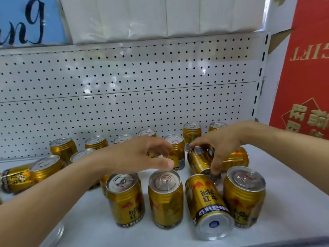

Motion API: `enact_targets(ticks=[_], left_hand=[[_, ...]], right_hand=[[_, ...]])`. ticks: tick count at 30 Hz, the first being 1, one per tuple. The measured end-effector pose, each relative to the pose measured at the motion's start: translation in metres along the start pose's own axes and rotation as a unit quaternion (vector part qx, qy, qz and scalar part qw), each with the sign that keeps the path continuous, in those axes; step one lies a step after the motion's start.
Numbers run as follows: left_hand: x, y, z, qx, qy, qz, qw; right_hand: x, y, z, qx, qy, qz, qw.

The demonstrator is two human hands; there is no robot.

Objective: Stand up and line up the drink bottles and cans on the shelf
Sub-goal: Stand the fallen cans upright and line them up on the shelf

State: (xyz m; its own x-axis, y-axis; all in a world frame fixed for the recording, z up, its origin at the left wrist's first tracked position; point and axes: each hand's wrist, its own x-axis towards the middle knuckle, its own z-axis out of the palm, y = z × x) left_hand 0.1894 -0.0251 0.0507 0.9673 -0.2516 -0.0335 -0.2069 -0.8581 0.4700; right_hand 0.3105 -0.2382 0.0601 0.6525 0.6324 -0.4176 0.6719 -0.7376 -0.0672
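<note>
Where the white shelf board (293, 184) meets the white perforated back panel (124, 90), gold metal drink cans are scattered, some upright, some toppled.

Far left: one gold can lying on its side (16, 180), label partly legible as "Red Bull", against an upright neighbour (46, 166). Further upright cans stand along the back panel.

Left hand (140, 155): bare forearm reaches in from the lower left, palm facing right, fingers spread and curled loosely, thumb extended forward. It hovers above the upright front can with a silver pull-tab lid (165, 198), thumb just over the lid; the hand is unclenched and grips nothing.

Front row, left to right: upright gold can marked "RedBull" with Chinese characters (125, 200); the pull-tab can under the left thumb; a gold can tipped on its side (208, 205), silver base towards the viewer, reading "RedBull 红牛"; an upright can at the right end (244, 195).

Right hand (220, 141): forearm enters from the right edge, wrist bent downward, fingers clamped around a tilted gold can (199, 161) in the middle row, thumb pressed at its lower end. Just behind it another gold can lies on its side (238, 156).

Above: white plastic-wrapped packs (160, 16) and a blue sign with black script (26, 20). Right: a red carton with inverted gold lettering (308, 68).
</note>
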Motion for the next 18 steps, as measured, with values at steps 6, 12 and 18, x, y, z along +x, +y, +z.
enact_targets(ticks=[6,12,18], left_hand=[[-0.007,0.005,0.003,-0.027,-0.011,-0.002,1.0],[0.029,0.027,0.011,0.024,0.091,0.046,0.995],[0.081,0.036,0.028,0.202,0.045,0.055,0.977]], right_hand=[[0.004,0.01,0.008,0.055,0.067,-0.022,0.996],[0.006,0.014,0.003,0.108,0.103,-0.026,0.988],[0.011,0.024,0.008,0.19,0.145,-0.023,0.971]])
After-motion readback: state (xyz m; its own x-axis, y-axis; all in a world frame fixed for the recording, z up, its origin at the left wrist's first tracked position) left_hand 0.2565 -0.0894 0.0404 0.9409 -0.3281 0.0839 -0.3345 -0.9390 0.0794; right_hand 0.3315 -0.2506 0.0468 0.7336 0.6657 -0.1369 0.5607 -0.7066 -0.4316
